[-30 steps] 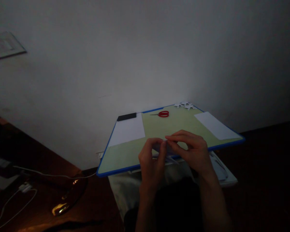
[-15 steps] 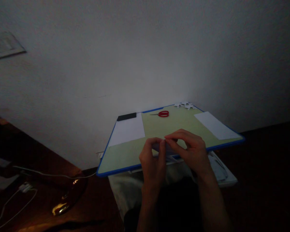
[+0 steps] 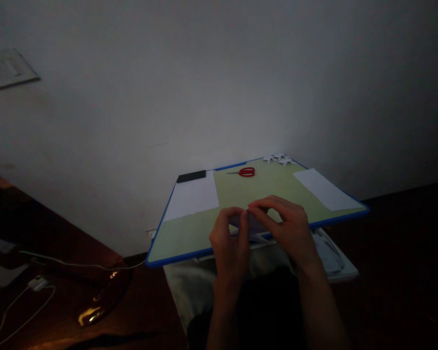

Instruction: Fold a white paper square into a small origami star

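My left hand (image 3: 230, 240) and my right hand (image 3: 286, 226) meet above the near edge of a green board (image 3: 190, 238) with a blue rim. Between them is a piece of folded paper (image 3: 256, 224), bluish in the shade, pinched at its top by the thumb and fingertips of both hands. Much of the paper is hidden behind my fingers. Farther back on the board lie red-handled scissors (image 3: 246, 171), blades toward the left. Several small white cut or folded paper pieces (image 3: 279, 159) are heaped at the far right corner.
White sheets lie at the board's left (image 3: 193, 199) and right (image 3: 324, 189). A dark flat object (image 3: 191, 176) rests on the left sheet's far edge. The wall (image 3: 219, 82) stands right behind. A white cable (image 3: 76, 264) runs at lower left.
Both hands keep their pinch on the paper. My right hand has shifted very slightly to the left; the things on the board have stayed put.
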The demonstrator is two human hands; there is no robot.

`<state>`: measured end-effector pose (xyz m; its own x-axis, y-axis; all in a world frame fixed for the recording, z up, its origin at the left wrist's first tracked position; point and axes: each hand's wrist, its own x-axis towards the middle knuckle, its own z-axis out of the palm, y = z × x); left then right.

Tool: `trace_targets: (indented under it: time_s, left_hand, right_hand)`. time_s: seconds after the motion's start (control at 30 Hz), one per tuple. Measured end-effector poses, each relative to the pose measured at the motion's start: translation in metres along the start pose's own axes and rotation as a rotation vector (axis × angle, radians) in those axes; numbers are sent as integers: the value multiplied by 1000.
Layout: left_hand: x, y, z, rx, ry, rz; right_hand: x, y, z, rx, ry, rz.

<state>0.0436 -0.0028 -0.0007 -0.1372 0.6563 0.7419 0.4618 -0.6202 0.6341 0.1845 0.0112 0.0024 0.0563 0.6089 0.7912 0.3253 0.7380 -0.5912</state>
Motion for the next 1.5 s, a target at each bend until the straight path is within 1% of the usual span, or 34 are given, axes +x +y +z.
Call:
trace_targets:
  time_s: [0.13, 0.47, 0.63, 0.8, 1.03, 1.17, 1.37, 1.43, 1.5]
  left_hand:
    - [0, -1, -1, 3, -13, 18]
    - [1, -1, 0, 9, -21, 39]
    - [1, -3, 0, 10, -3, 47]
    - [1, -2, -1, 8, -18, 46]
    - [-1, 0, 0, -1, -8, 43]
    - [0, 0, -4, -58, -55, 25]
    - [3, -9, -20, -253, -195, -108]
    - [4, -11, -23, -260, -226, -141]
    - [5, -11, -25, -240, -269, -141]
  right_hand:
    - [0, 0, 0, -4, 19, -6]
    - [1, 0, 0, 14, 8, -28]
    - [0, 1, 0, 19, 12, -5]
    - [-1, -1, -1, 12, 6, 9]
    - [-1, -2, -1, 0, 7, -7]
    - [-2, -1, -4, 3, 4, -8]
    - [-4, 0, -11, 41, -68, -37]
    - [-4, 0, -12, 49, -91, -65]
    - [-4, 0, -12, 53, -96, -86]
